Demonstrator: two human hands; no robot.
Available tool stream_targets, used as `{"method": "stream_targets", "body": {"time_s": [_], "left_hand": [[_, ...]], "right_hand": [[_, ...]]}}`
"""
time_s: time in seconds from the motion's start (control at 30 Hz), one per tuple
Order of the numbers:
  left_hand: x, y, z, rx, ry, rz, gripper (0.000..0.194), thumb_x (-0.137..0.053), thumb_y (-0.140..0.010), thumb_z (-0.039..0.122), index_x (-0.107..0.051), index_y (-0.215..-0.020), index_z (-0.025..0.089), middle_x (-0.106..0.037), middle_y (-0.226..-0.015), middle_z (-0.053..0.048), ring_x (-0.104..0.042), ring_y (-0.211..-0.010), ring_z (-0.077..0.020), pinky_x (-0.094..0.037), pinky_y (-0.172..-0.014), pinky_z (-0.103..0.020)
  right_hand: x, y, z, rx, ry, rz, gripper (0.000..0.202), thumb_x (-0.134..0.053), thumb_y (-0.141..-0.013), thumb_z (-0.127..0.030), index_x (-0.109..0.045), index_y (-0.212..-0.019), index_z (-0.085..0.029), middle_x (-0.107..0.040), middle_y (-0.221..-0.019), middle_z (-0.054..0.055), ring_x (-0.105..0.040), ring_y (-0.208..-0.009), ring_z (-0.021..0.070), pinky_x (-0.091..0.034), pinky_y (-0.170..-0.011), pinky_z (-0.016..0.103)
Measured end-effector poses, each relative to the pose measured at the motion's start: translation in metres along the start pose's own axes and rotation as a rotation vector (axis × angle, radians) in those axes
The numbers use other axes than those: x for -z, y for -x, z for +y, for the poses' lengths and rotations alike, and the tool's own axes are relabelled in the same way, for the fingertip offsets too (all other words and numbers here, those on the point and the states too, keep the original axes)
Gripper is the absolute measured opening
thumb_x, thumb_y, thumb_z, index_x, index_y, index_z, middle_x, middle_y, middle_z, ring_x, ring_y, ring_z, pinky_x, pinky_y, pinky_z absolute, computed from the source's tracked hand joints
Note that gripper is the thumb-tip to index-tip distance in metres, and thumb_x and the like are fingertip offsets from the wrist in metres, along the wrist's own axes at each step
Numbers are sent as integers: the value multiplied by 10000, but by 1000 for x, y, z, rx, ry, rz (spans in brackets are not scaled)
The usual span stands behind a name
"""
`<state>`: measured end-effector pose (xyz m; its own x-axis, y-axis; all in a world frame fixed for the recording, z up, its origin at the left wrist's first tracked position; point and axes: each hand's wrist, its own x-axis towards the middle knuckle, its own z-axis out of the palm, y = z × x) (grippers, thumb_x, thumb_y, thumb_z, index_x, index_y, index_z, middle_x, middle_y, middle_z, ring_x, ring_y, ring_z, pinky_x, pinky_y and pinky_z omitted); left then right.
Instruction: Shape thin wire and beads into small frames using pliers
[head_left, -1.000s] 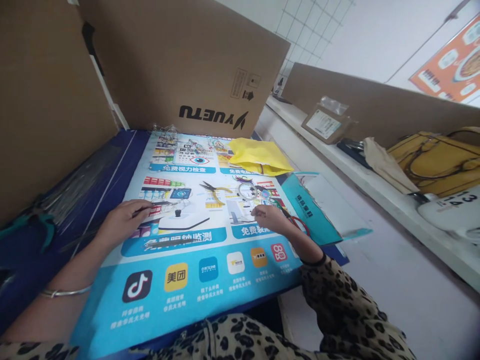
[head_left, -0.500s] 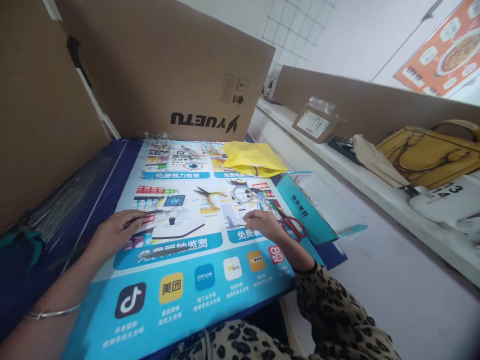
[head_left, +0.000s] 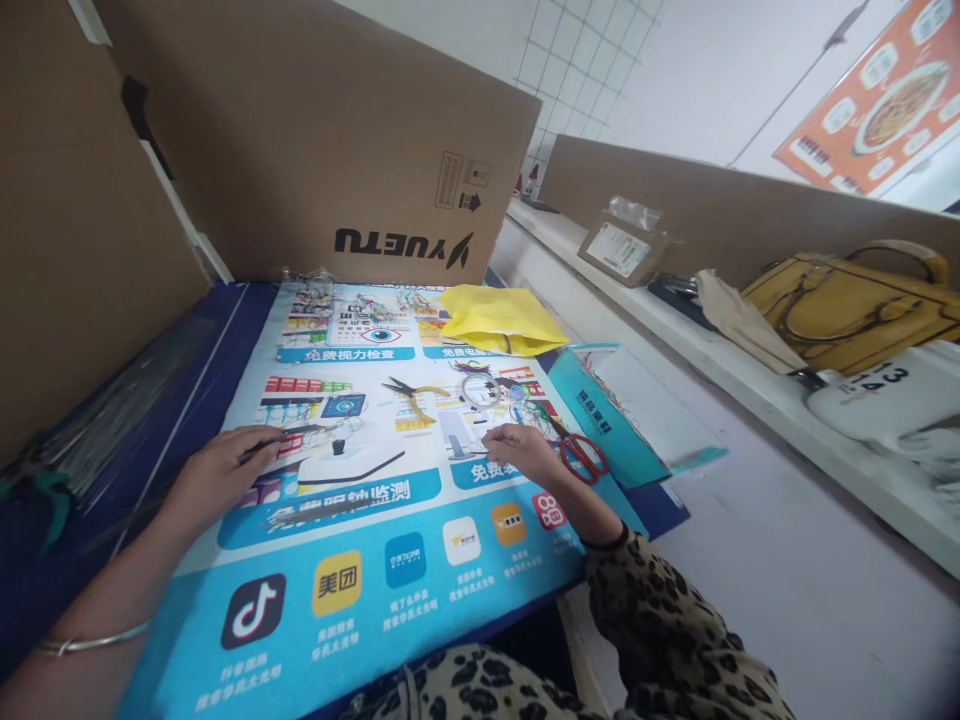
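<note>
Over the left of a printed sheet (head_left: 337, 585), my left hand (head_left: 225, 470) is closed in a pinch. A thin dark piece shows at its fingers, too small to name. Fine wire loops (head_left: 319, 432) lie just beyond those fingertips. My right hand (head_left: 525, 455) is also pinched closed, lower right of the sheet's middle; what its fingertips hold, if anything, I cannot make out. Beside its wrist are red-handled scissors (head_left: 583, 460). Yellow-handled pliers (head_left: 417, 398) lie between and beyond the hands. A round spool (head_left: 480, 391) sits past my right hand.
A yellow pouch (head_left: 504, 318) and an open teal box (head_left: 611, 410) lie at the right. Tall cardboard (head_left: 337, 150) stands behind and to the left. Teal-handled pliers (head_left: 52, 505) and thin wires (head_left: 127, 410) lie far left. A white ledge (head_left: 675, 320) carries a yellow handbag (head_left: 862, 305).
The whole view has shifted slightly, so things appear a little farther left. Both hands keep nearly the same place and pinched shape over the sheet.
</note>
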<state>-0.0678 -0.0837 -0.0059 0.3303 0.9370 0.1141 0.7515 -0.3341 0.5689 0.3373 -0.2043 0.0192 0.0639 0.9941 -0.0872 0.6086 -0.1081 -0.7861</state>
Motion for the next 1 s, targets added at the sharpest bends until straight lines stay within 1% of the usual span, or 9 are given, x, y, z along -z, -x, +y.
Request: {"method": "stream_targets", "body": {"time_s": [0.07, 0.17, 0.23, 0.3, 0.4, 0.5, 0.63, 0.83, 1.0], "left_hand": [[-1, 0, -2, 7, -5, 4, 436, -386, -789, 473, -639, -1011, 196, -639, -1122, -40, -547, -1072, -211, -390, -984, -333], [-2, 0, -5, 2, -8, 7, 410, -392, -793, 465, -636, -1002, 211, -641, -1118, -27, -552, -1064, -199, -393, -979, -322], [-2, 0, -6, -8, -6, 8, 378, -399, -795, 458, -631, -990, 231, -644, -1112, -8, -557, -1058, -191, -397, -974, -315], [-2, 0, -5, -13, -3, 17, 353, -403, -795, 451, -626, -978, 246, -648, -1105, 6, -563, -1050, -182, -400, -968, -307], [-1, 0, -2, -12, 0, 26, 348, -412, -779, 459, -630, -955, 253, -658, -1086, 14, -575, -1028, -177, -412, -950, -288], [0, 1, 1, -8, 8, 41, 370, -418, -764, 476, -642, -947, 246, -669, -1069, 2, -583, -1013, -190, -429, -923, -292], [2, 1, 4, -11, 22, 47, 395, -417, -757, 478, -650, -947, 220, -673, -1053, -30, -583, -1013, -211, -424, -930, -322], [0, 1, 1, -19, 40, 40, 412, -423, -750, 493, -655, -943, 213, -668, -1058, -41, -575, -1023, -233, -423, -932, -354], [-3, 1, -3, -21, 88, 104, 373, -445, -758, 470, -660, -918, 211, -681, -1005, -34, -596, -973, -224, -436, -919, -353]], "right_hand": [[3, 2, -4, 4, 89, -6, 318, -451, -817, -395, -618, -913, -143, -679, -717, 37, -618, -628, 129, -485, -594, 240], [16, 5, -17, 11, 272, -14, 296, -407, -858, -351, -623, -917, -157, -685, -827, 50, -623, -699, 130, -467, -650, 235], [24, 7, -27, 10, 427, -20, 281, -401, -870, -321, -632, -870, -160, -678, -900, 71, -617, -804, 154, -444, -727, 254], [28, 8, -36, 1, 586, -49, 275, -410, -871, -295, -636, -810, -150, -669, -906, 99, -601, -875, 191, -420, -781, 283], [22, 7, -40, -41, 796, -119, 283, -389, -872, -227, -638, -790, -120, -659, -878, 147, -602, -863, 222, -416, -769, 306], [10, 3, -37, -76, 950, -177, 266, -382, -863, -182, -635, -863, -101, -650, -900, 168, -609, -854, 235, -428, -749, 314], [3, 0, -35, -79, 1074, -227, 269, -377, -868, -194, -616, -956, -110, -637, -969, 164, -609, -883, 235, -440, -751, 315], [5, 0, -43, -67, 1155, -277, 264, -398, -858, -230, -614, -954, -112, -630, -983, 161, -611, -885, 231, -452, -737, 307], [-1, 3, -42, -67, 1196, -281, 265, -372, -836, -118, -594, -978, -134, -623, -988, 134, -609, -904, 221, -442, -736, 297]]}}
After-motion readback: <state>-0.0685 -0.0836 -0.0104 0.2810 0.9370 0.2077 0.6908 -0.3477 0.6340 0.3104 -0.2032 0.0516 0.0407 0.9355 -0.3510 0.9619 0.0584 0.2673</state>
